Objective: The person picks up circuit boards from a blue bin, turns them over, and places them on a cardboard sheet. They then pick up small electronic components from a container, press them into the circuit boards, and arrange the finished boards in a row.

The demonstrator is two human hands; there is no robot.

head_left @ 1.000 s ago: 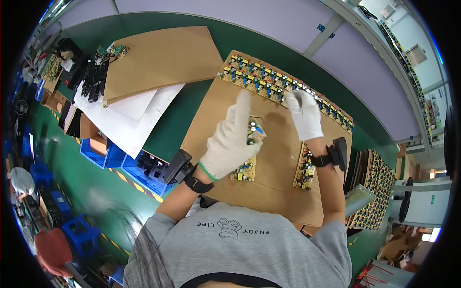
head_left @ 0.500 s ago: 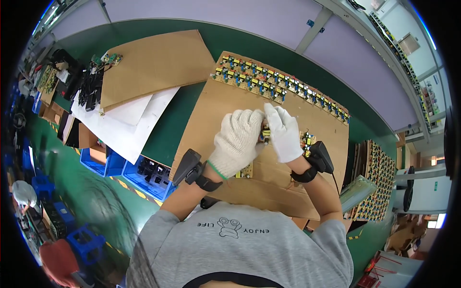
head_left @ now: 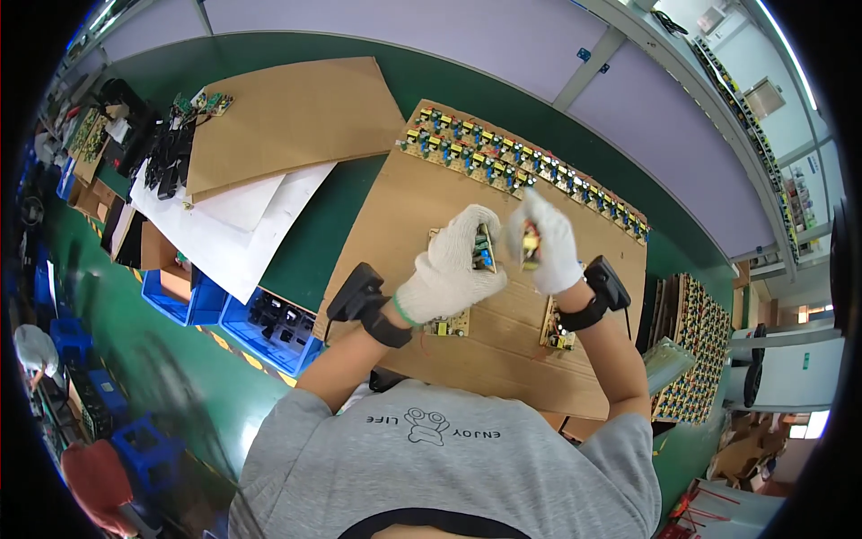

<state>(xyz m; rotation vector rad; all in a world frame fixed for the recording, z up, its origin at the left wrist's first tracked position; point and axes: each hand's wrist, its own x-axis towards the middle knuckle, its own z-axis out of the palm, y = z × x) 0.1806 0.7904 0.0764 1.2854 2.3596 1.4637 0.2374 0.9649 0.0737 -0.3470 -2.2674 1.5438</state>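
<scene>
In the head view both my hands, in white work gloves, are raised over a brown cardboard sheet. My left hand grips a small circuit board, its green and blue parts facing right. Just to the right, my right hand is closed around another circuit board with yellow parts, slightly blurred. A gap separates the two boards. Below my left hand lies a loose board, partly covered by the wrist. More boards lie beside my right wrist, partly hidden.
Joined rows of circuit boards line the cardboard's far edge. A second cardboard sheet, white sheets and black cables are at left. Blue bins stand below the table's left edge; a board-covered panel is at right.
My hands, close together before, have moved apart, and a board now shows in each one. The boards by my right wrist are uncovered lower down.
</scene>
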